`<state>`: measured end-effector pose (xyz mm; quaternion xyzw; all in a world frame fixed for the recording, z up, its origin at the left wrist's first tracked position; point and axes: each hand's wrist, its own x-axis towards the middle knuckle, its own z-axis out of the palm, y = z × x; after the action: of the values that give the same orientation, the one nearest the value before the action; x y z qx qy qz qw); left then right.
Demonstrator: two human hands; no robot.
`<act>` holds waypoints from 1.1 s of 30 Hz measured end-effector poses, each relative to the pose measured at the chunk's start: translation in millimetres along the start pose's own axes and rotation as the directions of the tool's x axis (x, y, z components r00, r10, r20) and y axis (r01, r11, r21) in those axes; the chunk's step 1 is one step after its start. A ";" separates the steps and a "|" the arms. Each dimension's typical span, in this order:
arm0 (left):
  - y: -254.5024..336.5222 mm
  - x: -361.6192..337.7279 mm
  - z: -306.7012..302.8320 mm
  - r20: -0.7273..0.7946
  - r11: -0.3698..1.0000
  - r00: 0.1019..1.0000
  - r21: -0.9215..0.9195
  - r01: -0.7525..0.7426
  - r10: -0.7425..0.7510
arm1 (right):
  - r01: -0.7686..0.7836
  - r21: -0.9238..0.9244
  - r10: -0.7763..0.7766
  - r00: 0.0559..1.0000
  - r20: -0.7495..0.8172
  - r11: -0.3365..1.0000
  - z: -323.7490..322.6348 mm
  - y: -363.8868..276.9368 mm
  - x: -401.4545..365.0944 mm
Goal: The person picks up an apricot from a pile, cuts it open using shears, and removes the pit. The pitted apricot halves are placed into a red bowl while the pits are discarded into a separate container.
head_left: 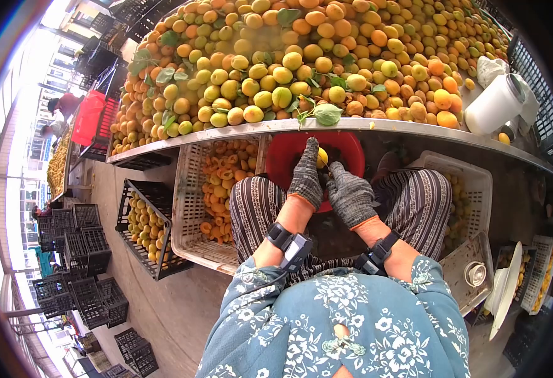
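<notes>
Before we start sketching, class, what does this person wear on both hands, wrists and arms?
The left hand and right hand wear mottled grey knitted gloves with orange cuff edging. Each wrist has a black strap with a dark device; a grey box also sits at the left wrist. The sleeves are blue with white flowers.

Left hand (306, 178): gloved, pointing away from you
Right hand (352, 196): gloved, curled inward beside your left
Your forearms (405, 258): angled inward
</notes>
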<state>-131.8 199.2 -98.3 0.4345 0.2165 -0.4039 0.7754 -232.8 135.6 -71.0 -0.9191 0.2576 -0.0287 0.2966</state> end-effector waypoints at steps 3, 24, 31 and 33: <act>-3.1 -2.7 1.7 0.016 0.996 0.996 0.002 -0.087 0.087 | -0.083 0.152 0.082 0.997 0.014 0.985 6.0 -2.5 0.5; 36.6 -7.1 -12.0 0.494 0.989 0.860 0.135 0.065 -0.124 | 0.038 0.662 0.048 0.993 -0.110 0.748 -31.2 24.0 3.2; 11.9 -34.1 8.8 0.333 0.956 0.943 0.278 -0.096 -0.002 | 0.254 0.638 -0.169 0.967 -0.192 0.727 -38.3 16.8 13.9; 19.6 -46.9 13.3 0.294 0.918 0.954 0.391 -0.066 -0.057 | 0.162 0.736 -0.166 0.984 -0.068 0.658 -42.9 15.8 13.0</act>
<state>-143.2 214.3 -49.2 0.5166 0.0094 -0.4987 0.6959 -237.5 95.6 -45.9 -0.7402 0.1394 -0.1544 0.6394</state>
